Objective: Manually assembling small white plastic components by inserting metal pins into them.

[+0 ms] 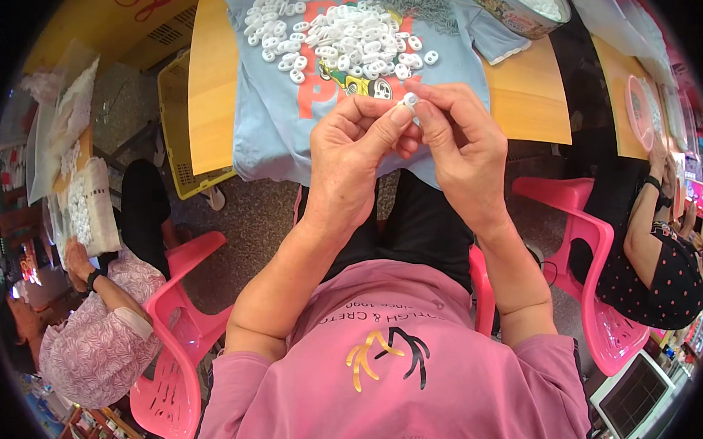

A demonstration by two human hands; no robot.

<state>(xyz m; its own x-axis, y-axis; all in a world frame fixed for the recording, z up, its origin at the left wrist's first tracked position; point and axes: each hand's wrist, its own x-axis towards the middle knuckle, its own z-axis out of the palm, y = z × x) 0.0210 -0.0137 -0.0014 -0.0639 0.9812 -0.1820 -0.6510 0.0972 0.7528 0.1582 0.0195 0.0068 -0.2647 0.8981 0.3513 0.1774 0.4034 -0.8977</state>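
Both hands meet just above the near edge of a blue printed cloth (pixel 269 129) spread over the table. Between the fingertips is a small white plastic piece (pixel 410 100). My left hand (pixel 345 160) pinches it between thumb and forefinger, the other fingers curled under. From the other side, the thumb and fingertips of my right hand (pixel 471 150) close on the same piece. Beyond them lies a heap of white oval two-hole plastic pieces (pixel 359 35), with more scattered to its left. Farther back is a pile of thin grey-green bits (pixel 423 7), too small to make out.
A round tub (pixel 525 14) of white pieces stands at the back right of the wooden table (pixel 212 96). A yellow crate (pixel 175 125) is below its left edge. Pink chairs (pixel 177 345) flank me, with a person (pixel 104 326) at left and another (pixel 640 263) at right.
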